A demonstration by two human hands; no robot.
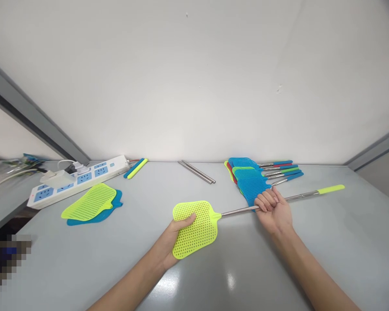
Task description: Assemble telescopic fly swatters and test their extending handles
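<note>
A yellow-green fly swatter [199,233] with a metal rod and a matching grip is held across my front, above the table. My left hand [173,237] grips its perforated head from the left, thumb on top and the other fingers hidden behind. My right hand [274,209] is wrapped round the metal rod, between the head and the yellow-green grip [331,189]. Just behind my right hand lies a pile of fly swatters [251,183] with blue, red and green heads, their handles pointing right.
Two loose heads, yellow-green [90,202] over blue [116,201], lie at left beside a white power strip [116,167]. Blue and yellow-green grips [138,169] rest near its end. Two metal rods [197,172] lie mid-table by the wall [194,86].
</note>
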